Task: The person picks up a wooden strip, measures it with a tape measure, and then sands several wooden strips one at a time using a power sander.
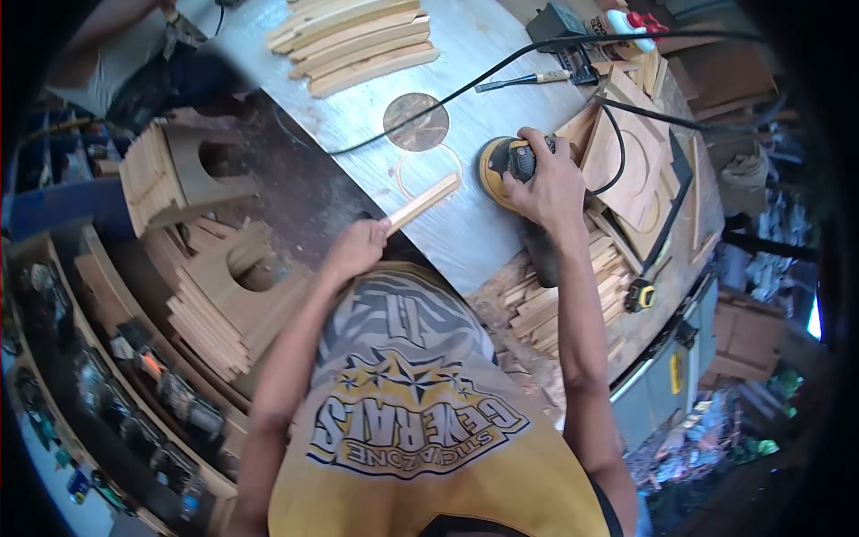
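My left hand (356, 249) is closed on one end of a short, pale wooden strip (424, 204). The strip slants up and right over the near edge of a silvery work surface (483, 242). My right hand (548, 183) grips the top of a yellow and black power sander (494, 170), its fingers wrapped round the body. The sander is to the right of the strip, apart from it. Its round pad is mostly hidden beneath the body.
Wooden strips (358, 45) are stacked at the back. A black cable (483, 76) crosses the surface near a chisel (523, 81). Wooden panels (626, 170) and a tape measure (639, 294) lie right. Slatted wooden pieces (206, 170) stand left. Another person (134, 63) is at upper left.
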The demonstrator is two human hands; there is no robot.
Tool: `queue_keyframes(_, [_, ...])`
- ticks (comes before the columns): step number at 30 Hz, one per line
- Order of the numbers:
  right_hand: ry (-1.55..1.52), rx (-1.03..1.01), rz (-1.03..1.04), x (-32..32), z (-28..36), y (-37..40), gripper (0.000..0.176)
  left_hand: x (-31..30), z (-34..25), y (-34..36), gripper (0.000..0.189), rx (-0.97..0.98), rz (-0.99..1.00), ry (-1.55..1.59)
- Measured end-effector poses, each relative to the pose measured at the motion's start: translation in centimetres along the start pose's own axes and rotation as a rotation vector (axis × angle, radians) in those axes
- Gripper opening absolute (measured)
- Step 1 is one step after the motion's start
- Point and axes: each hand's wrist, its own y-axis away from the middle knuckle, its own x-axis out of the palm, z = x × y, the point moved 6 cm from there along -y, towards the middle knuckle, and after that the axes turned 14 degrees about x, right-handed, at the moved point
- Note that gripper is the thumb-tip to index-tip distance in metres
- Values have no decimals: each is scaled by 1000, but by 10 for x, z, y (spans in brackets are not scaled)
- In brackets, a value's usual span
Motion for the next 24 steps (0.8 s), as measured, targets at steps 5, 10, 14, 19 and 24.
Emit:
queue_keyframes(5, [-43, -191, 26, -14, 43, 10, 57, -14, 13, -20, 56, -63, -33, -286])
queue_keyframes(10, [23, -343, 131, 28, 91, 2, 55, -17, 13, -32, 53, -23, -94, -368])
queue_keyframes(14, [64, -393, 140, 40, 107, -5, 58, -21, 14, -33, 49, 7, -91, -380])
queue_keyframes(19, [149, -408, 215, 47, 117, -3, 59, -22, 14, -36, 48, 35, -70, -373])
queue_keyframes(24, [150, -425, 204, 50, 126, 4, 58, -24, 14, -41, 44, 67, -37, -350])
